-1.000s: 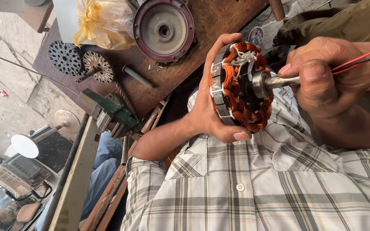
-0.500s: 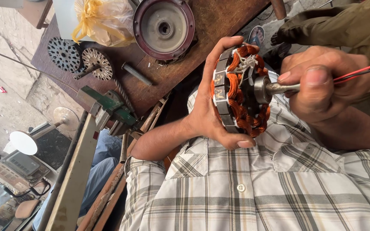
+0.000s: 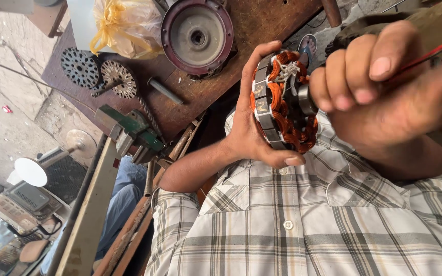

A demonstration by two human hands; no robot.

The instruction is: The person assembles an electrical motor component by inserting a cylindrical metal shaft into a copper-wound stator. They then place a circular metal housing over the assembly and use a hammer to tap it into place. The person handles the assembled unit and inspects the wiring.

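As the right hand (image 3: 384,97) looms nearer the lens than a moment ago, its fingers clench around the steel shaft (image 3: 307,99) and red wires (image 3: 436,48) of a copper-wound stator (image 3: 282,102). The left hand (image 3: 254,125) grasps the stator's rim, thumb beneath, above a plaid shirt (image 3: 308,220). Beyond, a yellow plastic bag (image 3: 121,25), contents unclear, sits beside a round motor housing (image 3: 197,36) on the brown workbench (image 3: 262,20).

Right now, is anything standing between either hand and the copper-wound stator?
Nothing visible does. The left hand cups the stator by its rim, with fingers over the top and the thumb underneath. The right hand is fisted on the metal shaft at its centre, with red wires trailing from that grip.
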